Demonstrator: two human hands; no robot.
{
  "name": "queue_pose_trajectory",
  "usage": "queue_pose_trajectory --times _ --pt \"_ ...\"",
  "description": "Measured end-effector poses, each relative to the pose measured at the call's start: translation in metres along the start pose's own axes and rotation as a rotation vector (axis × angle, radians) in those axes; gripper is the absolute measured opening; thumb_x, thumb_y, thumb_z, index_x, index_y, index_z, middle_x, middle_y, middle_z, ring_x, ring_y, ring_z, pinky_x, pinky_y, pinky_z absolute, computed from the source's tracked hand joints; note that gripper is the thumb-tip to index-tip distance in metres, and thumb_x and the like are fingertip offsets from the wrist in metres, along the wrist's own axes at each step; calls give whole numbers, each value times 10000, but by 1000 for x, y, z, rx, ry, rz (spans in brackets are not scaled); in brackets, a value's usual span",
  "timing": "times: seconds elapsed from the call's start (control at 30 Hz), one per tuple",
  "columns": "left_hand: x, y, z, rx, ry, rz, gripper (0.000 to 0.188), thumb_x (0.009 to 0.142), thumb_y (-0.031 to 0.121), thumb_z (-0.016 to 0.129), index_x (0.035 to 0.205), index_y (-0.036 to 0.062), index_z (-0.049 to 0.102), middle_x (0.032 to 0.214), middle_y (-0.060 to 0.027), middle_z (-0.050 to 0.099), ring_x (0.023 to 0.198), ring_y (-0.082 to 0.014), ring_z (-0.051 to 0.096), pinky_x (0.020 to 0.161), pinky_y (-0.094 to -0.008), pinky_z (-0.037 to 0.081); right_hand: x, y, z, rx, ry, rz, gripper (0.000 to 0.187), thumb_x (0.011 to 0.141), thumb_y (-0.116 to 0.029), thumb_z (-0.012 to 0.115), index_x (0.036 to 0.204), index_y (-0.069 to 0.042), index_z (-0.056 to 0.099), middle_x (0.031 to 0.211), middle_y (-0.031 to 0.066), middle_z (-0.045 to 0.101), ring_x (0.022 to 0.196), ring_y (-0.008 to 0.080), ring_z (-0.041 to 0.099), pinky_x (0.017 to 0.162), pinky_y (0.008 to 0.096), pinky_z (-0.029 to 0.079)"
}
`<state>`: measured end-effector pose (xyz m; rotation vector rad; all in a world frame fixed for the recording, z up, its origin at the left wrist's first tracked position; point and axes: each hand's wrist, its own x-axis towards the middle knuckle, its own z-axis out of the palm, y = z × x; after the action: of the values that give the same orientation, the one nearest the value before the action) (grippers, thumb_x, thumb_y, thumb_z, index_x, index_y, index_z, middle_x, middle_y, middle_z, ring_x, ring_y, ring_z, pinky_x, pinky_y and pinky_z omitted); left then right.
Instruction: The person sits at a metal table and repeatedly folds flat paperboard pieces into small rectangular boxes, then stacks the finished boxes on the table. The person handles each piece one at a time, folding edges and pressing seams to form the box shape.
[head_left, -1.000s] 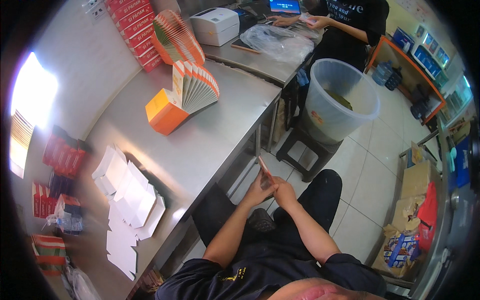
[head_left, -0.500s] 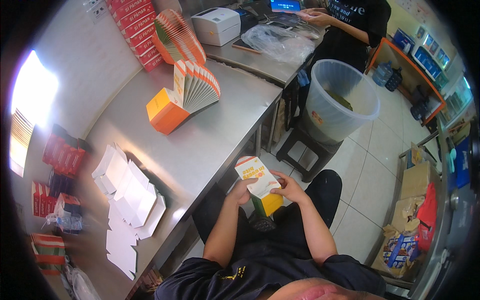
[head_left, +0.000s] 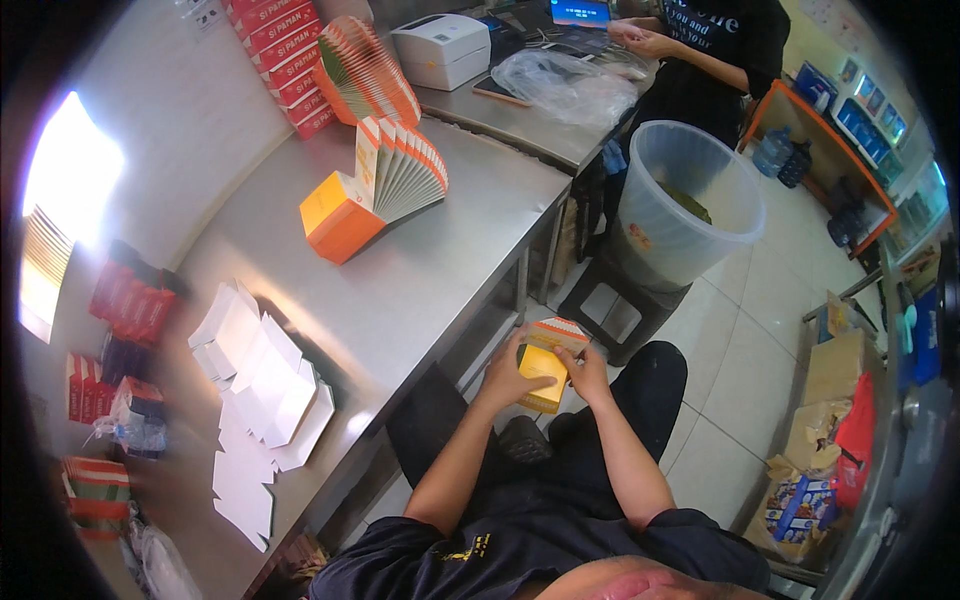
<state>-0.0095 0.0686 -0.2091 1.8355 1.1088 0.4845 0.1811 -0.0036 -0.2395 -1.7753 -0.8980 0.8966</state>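
Above my lap I hold a yellow, orange and white carton [head_left: 543,368] between both hands. My left hand [head_left: 506,374] wraps its left side, with the thumb across the yellow face. On the right side, my right hand [head_left: 587,372] grips the carton, its thumb near the upper part. The carton's striped orange and white end points away from me. On the steel table [head_left: 390,310] to my left lie several unfolded white carton blanks [head_left: 262,385]. Farther back stands an orange and yellow box [head_left: 340,217] with a fanned row of folded cartons [head_left: 400,170] against it.
A large translucent bucket [head_left: 690,200] rests on a dark stool [head_left: 620,315] ahead right. Behind the table are a white printer [head_left: 440,52] and a plastic bag [head_left: 565,88]. A person [head_left: 715,50] stands at the far counter. Red boxes [head_left: 280,60] are stacked by the wall.
The carton has turned in my hands, so its yellow face now shows instead of the white printed one. My left hand has shifted its hold up along the side.
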Motion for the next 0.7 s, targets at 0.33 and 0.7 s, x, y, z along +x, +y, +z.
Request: queue_pose_trajectory --times 0.33,0.7 --pt "-10 52 12 222 176 -76 1171 605 469 953 1498 45 326 1417 -232 494 1396 -398 436 1075 -605 395 -10 -16 -9 65 61 -343 423 880 -354 843 1001 3 651 1106 109 710 862 201 727 648 283 568" --pt "-103 204 -263 423 443 219 967 639 234 936 1450 47 443 1400 -191 565 1338 -345 537 1132 -432 426 -10 -16 -20 591 -55 -179 619 1114 -543 372 1261 25 569 1314 180 619 849 239 747 613 288 563"
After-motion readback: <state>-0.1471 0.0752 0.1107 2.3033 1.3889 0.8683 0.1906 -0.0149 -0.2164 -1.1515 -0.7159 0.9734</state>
